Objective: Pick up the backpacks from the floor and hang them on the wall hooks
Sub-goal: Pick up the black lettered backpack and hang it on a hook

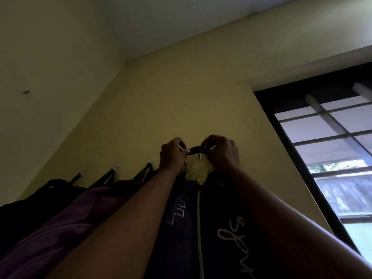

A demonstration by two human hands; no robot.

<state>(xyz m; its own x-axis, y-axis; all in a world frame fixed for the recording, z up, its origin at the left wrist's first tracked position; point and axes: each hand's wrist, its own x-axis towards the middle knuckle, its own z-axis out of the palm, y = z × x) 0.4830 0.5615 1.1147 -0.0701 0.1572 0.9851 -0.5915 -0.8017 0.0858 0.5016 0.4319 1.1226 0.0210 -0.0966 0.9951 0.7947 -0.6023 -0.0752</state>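
A dark navy backpack [213, 224] with white lettering hangs against the yellow wall between my raised forearms. My left hand [171, 156] and my right hand [223, 152] each pinch one end of its black top loop [196, 150], stretched level at a small metal wall hook [199, 157]. Whether the loop sits on the hook I cannot tell. Left of it a maroon backpack [66, 218] and a black backpack [30, 206] hang by straps from white hooks [116, 168].
A dark-framed window [330, 150] with bars stands close on the right. The wall corner [124, 63] and ceiling lie above. Bare yellow wall shows above the hooks. The floor is out of view.
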